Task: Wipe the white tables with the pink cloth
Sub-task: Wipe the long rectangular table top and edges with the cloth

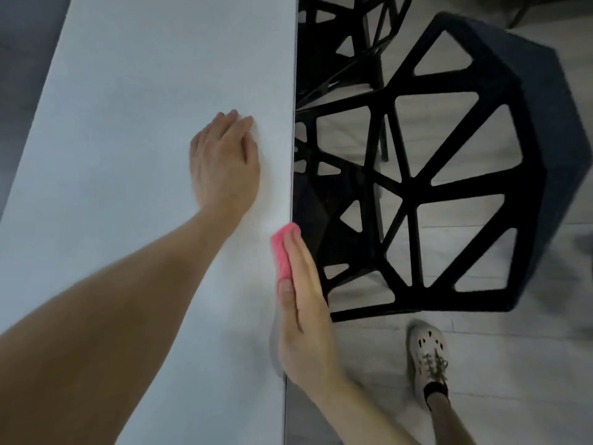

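Worktop: the white worktop (pixel 128 123) is filling the left of the view, its right edge running from top to bottom.
Left hand: the left hand (pixel 224 165) is lying palm down on the worktop, just left of that edge, with its fingers relaxed and slightly bent, holding nothing.
Pink cloth: the pink cloth (pixel 282 252) is sitting right on the worktop's right edge, bunched small.
Right hand: the right hand (pixel 305 322) is pressing the cloth against the edge with straight fingers laid together, thumb alongside.
Chair: a black openwork chair (pixel 449 187) is standing close to the right of the edge.
Shoe: a pale shoe (pixel 426 358) is resting on the grey floor (pixel 513 364), right of the edge.
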A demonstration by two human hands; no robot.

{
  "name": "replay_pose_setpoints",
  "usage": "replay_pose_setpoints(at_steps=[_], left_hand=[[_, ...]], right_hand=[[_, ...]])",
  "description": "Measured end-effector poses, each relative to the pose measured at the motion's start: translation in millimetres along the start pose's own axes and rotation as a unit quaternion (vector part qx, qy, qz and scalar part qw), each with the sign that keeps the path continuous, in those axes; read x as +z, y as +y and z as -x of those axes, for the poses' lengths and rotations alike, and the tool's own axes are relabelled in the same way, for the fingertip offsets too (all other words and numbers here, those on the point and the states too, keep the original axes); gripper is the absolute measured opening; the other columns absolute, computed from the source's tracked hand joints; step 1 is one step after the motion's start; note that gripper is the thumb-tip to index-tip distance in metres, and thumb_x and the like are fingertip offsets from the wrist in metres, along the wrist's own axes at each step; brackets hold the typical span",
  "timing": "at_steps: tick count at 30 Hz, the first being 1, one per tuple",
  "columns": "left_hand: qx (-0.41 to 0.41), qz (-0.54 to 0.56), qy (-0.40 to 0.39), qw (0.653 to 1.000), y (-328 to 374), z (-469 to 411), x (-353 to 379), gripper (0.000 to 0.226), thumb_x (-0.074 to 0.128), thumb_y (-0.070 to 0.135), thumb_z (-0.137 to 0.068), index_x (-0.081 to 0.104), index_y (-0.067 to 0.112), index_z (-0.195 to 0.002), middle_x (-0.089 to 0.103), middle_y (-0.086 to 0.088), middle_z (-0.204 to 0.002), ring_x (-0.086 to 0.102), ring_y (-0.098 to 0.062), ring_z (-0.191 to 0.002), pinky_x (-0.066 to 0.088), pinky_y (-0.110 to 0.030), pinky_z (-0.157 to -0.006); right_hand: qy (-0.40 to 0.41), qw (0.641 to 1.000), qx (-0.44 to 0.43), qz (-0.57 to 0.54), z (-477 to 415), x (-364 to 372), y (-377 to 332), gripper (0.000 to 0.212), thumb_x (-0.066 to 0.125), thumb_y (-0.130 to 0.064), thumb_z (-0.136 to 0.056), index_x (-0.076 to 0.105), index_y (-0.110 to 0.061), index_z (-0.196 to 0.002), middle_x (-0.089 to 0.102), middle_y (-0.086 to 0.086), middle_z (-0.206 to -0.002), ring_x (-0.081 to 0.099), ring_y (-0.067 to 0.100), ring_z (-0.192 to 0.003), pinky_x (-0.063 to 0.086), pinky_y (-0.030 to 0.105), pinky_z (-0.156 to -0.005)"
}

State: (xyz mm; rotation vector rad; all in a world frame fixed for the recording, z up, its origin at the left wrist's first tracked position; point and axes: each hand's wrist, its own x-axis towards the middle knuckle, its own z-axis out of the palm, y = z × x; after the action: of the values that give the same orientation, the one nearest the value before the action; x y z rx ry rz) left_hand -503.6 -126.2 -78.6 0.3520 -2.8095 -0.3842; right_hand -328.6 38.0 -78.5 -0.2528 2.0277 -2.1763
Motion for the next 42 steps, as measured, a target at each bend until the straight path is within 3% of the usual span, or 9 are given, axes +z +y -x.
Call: replay_pose_setpoints(at_steps=[6, 8, 10, 17, 22, 25, 28, 34, 42], left_hand=[[0.065, 0.038, -0.044, 0.996, 4, 86, -41, 0.035, 0.053, 0.02, -0.108, 0.071, 0.019, -0.138, 0.064, 0.0, -0.15, 0.053, -0.018, -0.144, 0.041, -0.043, -0.123], [0.107, 0.018, -0.055, 0.992, -8, 134, -56, 0.034, 0.054, 0.018, -0.109, 0.069, 0.019, -0.14, 0.061, -0.001, -0.152, 0.051, -0.021, -0.147, 0.038, -0.043, -0.124], [0.124, -0.008, -0.081, 0.989, -18, 171, -64, 0.04, 0.049, 0.021, -0.112, 0.063, 0.019, -0.149, 0.054, -0.003, -0.161, 0.043, -0.023, -0.155, 0.032, -0.047, -0.128], [0.103, -0.032, -0.119, 0.987, -17, 191, -59, 0.053, 0.036, 0.029, -0.115, 0.041, 0.024, -0.167, 0.029, -0.002, -0.178, 0.015, -0.017, -0.168, 0.019, -0.054, -0.134], [0.113, -0.042, -0.112, 0.986, -15, 192, -58, 0.053, 0.036, 0.028, -0.114, 0.041, 0.023, -0.167, 0.029, -0.004, -0.178, 0.016, -0.019, -0.168, 0.019, -0.054, -0.134], [0.112, -0.038, -0.103, 0.988, -16, 191, -58, 0.053, 0.035, 0.028, -0.114, 0.041, 0.024, -0.167, 0.029, -0.002, -0.178, 0.016, -0.018, -0.168, 0.018, -0.054, -0.134], [0.111, -0.037, -0.102, 0.988, -17, 192, -57, 0.053, 0.036, 0.028, -0.114, 0.042, 0.024, -0.167, 0.03, -0.002, -0.177, 0.017, -0.018, -0.167, 0.019, -0.054, -0.134], [0.109, -0.043, -0.105, 0.988, -16, 191, -57, 0.053, 0.035, 0.029, -0.114, 0.042, 0.024, -0.166, 0.029, -0.002, -0.178, 0.016, -0.018, -0.168, 0.018, -0.053, -0.134], [0.115, -0.047, -0.095, 0.988, -17, 189, -57, 0.052, 0.033, 0.032, -0.116, 0.041, 0.026, -0.167, 0.03, 0.0, -0.178, 0.017, -0.017, -0.167, 0.018, -0.051, -0.134]], right_hand=[[0.033, 0.998, 0.034, 0.039, -117, -9, 14, 0.05, 0.032, -0.018, -0.118, 0.032, -0.018, -0.168, 0.031, -0.005, -0.176, 0.025, 0.004, -0.162, 0.02, 0.033, -0.135], [0.043, 0.997, 0.045, 0.054, -156, -11, 18, 0.053, 0.031, -0.026, -0.116, 0.033, -0.02, -0.168, 0.034, -0.006, -0.174, 0.027, 0.006, -0.161, 0.018, 0.044, -0.136], [0.037, 0.997, 0.035, 0.066, -145, -9, 16, 0.055, 0.03, -0.028, -0.115, 0.031, -0.02, -0.169, 0.033, -0.005, -0.175, 0.027, 0.008, -0.162, 0.02, 0.048, -0.135], [-0.025, 0.997, 0.045, 0.064, 73, 3, -8, 0.054, 0.033, -0.012, -0.119, 0.022, -0.022, -0.171, 0.013, -0.018, -0.179, 0.011, 0.003, -0.165, 0.016, 0.028, -0.134], [0.032, 0.993, 0.059, 0.1, -45, 3, 2, 0.052, 0.033, -0.017, -0.119, 0.027, -0.019, -0.171, 0.026, -0.008, -0.177, 0.023, 0.003, -0.162, 0.025, 0.036, -0.134], [0.036, 0.994, 0.043, 0.097, -126, -10, 11, 0.053, 0.034, -0.015, -0.117, 0.028, -0.015, -0.17, 0.027, -0.002, -0.178, 0.023, 0.009, -0.163, 0.018, 0.027, -0.133], [0.037, 0.997, 0.031, 0.068, -100, -6, 10, 0.054, 0.034, -0.013, -0.117, 0.028, -0.016, -0.17, 0.028, -0.004, -0.177, 0.025, 0.007, -0.162, 0.019, 0.018, -0.129], [0.01, 0.998, 0.055, 0.043, 70, 9, -1, 0.053, 0.035, -0.009, -0.119, 0.026, -0.018, -0.17, 0.02, -0.013, -0.179, 0.016, 0.004, -0.164, 0.021, 0.032, -0.134], [0.018, 0.995, 0.058, 0.082, -84, -10, 12, 0.055, 0.036, -0.016, -0.117, 0.027, -0.02, -0.171, 0.03, -0.007, -0.176, 0.026, 0.005, -0.161, 0.022, 0.029, -0.133]])
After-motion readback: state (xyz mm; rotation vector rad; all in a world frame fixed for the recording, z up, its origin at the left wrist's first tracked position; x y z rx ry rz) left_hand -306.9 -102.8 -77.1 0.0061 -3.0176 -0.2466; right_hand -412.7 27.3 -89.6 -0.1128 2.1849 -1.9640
